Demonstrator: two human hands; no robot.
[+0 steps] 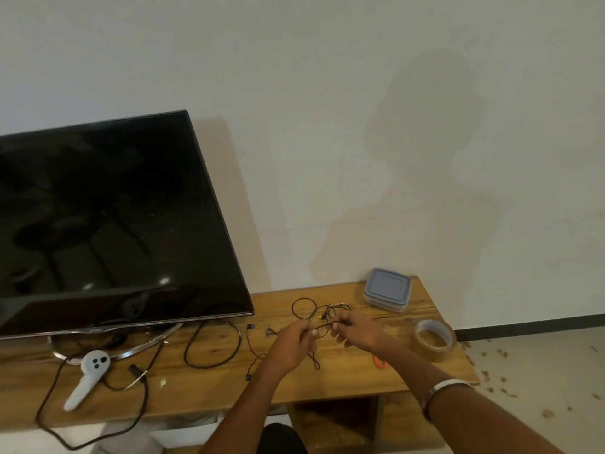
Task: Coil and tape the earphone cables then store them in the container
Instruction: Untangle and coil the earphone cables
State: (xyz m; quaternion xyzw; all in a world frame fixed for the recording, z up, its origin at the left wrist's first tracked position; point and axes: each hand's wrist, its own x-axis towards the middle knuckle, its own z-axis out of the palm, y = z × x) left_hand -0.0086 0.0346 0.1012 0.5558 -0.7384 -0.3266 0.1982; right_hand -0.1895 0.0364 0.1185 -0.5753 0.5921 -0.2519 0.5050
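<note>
1. Hands meet over the middle of a wooden table [343,381]: the left hand [293,344] and the right hand [355,327] each pinch a thin black earphone cable [322,327] that runs taut between their fingertips.
2. From the left hand the same cable hangs down in a narrow loop whose lower end lies on the wood just below the hand.
3. A second tangle of earphone wires [334,311], with a small yellow part in it, lies on the table just behind the hands, and one round black loop [304,308] sits at its left.
4. The container [387,293], a shallow grey-blue box with its lid on, rests near the far right corner of the table, close to the wall and apart from both hands.
5. A roll of brown tape [434,342] stands on the table to the right of the right hand, near the right edge.
6. An orange object [379,362] peeks out from under the right forearm; what it is cannot be told.
7. A metal bangle [445,388] circles the right wrist.
8. To the left, a dark television [108,217] stands on a curved metal base, with a white controller [88,375] and thicker black cords [212,345] lying in front of it.
</note>
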